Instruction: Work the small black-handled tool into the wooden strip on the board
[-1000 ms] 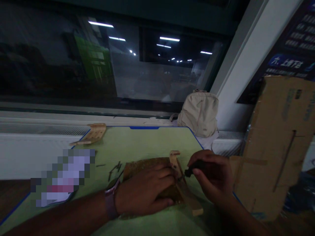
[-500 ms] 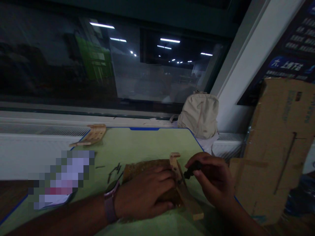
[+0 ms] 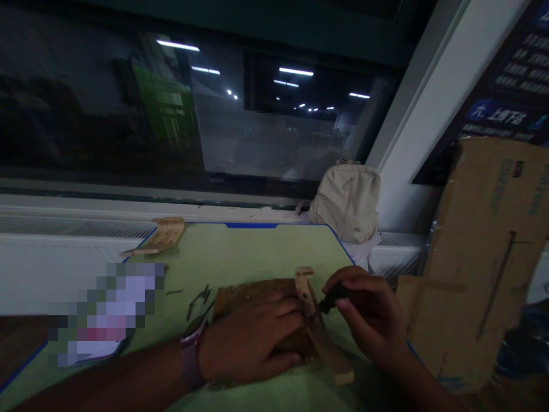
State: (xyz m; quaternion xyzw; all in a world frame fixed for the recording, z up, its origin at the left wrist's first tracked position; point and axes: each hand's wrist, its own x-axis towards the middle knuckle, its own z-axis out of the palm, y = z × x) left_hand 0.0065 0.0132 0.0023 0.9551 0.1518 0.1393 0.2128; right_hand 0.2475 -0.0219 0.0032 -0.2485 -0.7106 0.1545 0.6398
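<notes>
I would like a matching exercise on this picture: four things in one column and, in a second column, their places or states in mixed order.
Column one:
1. left hand
2. right hand
3. beige backpack
4. cardboard box

Column two:
a. stands to the right of the green mat
b. lies flat on the brown board
c. sits on the white ledge under the window
d. grips a small dark tool

Pairs: 1-b, 2-d, 3-c, 4-a.

1. Dark blue wall poster (image 3: 510,86), upper right: a white heading in Chinese characters on a lighter blue band, with rows of small white print around it. All of it is too blurred to read.
2. Tall brown cardboard box (image 3: 484,257): small dark printed marks near its top, illegible.
</notes>
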